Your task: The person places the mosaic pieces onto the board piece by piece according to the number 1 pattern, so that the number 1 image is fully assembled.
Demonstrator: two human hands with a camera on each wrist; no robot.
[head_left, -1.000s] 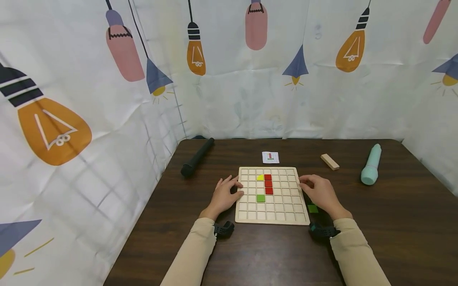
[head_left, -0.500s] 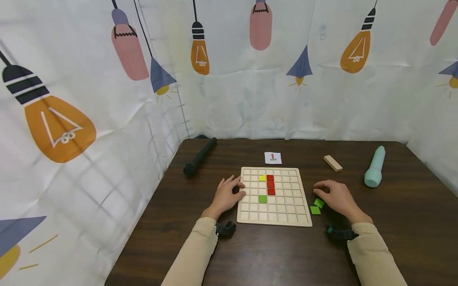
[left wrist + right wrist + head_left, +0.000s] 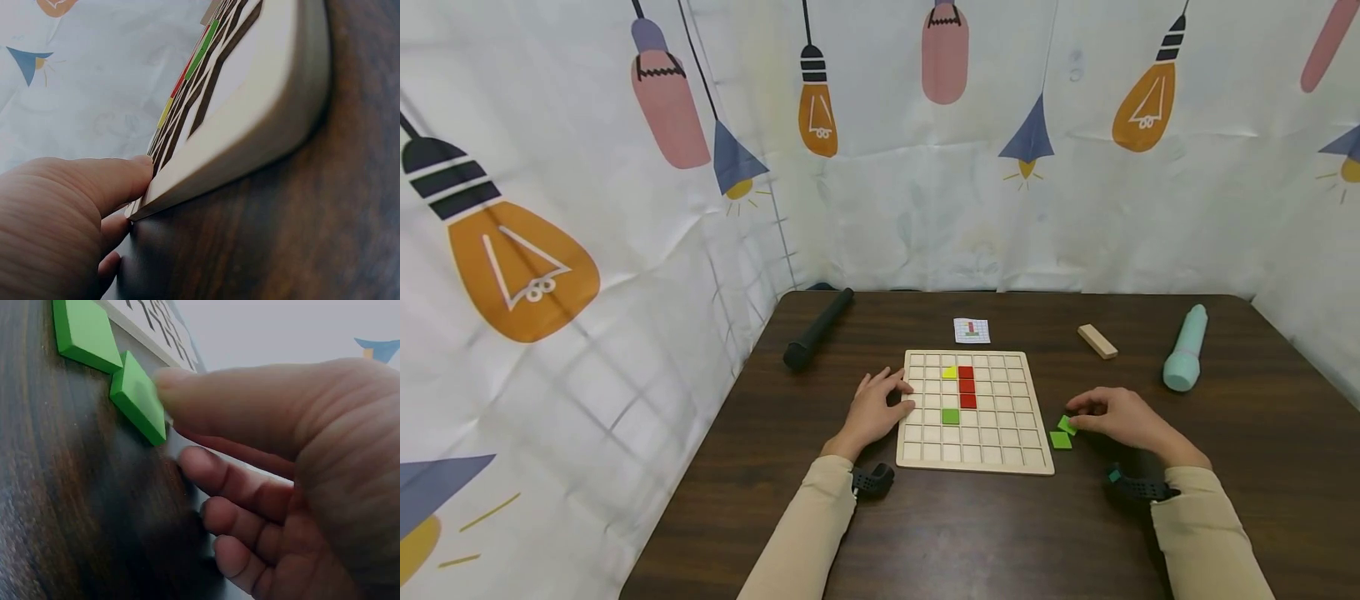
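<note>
Well, left hand (image 3: 868,413) pinches board (image 3: 1002,436); right hand (image 3: 1126,418) half-curled at green tile (image 3: 136,394), grip unclear.

bare left hand (image 3: 65,215) at 8 o'clock, thumb tip touching edge of pale wooden gridded board (image 3: 281,94) toward 1. on board: flat green tile (image 3: 202,50) at 12, red and yellow pieces foreshortened, near 11. dark brown wood-grain table (image 3: 350,219) at 4. white curtain (image 3: 106,100) with blue lampshade print (image 3: 25,64) at 10.

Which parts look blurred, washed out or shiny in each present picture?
Head view: soft glare on the near tabletop; left wrist view: near board corner and tabletop beside it look blurred; right wrist view: thumb tip soft, backdrop washed out.
</note>
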